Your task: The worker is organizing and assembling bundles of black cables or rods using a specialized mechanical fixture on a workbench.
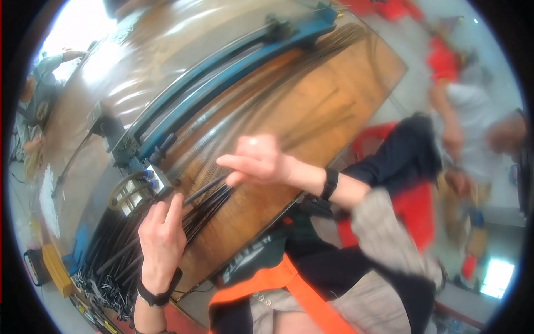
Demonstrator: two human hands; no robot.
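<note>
A thin dark rod [206,191] runs between my two hands over the wooden bench. My left hand [160,236] has its fingers closed round the rod's lower left end, beside a small metal block with blue fittings [157,179]. At the rod's upper right end, my right hand [257,158] is closed, thumb and fingers pinching it; this hand is a little blurred. Below the rod lies a bundle of long black rods or cables [208,214], passing behind my left hand. The bundle's tangled ends [105,289] spread at the lower left.
A long blue metal rail fixture [222,75] crosses the bench [317,119], with long ridged strips [214,136] alongside. On the right a co-worker [473,122] sits near red stools [414,214]. Another person [41,94] stands far left. A yellow box [54,270] is at lower left.
</note>
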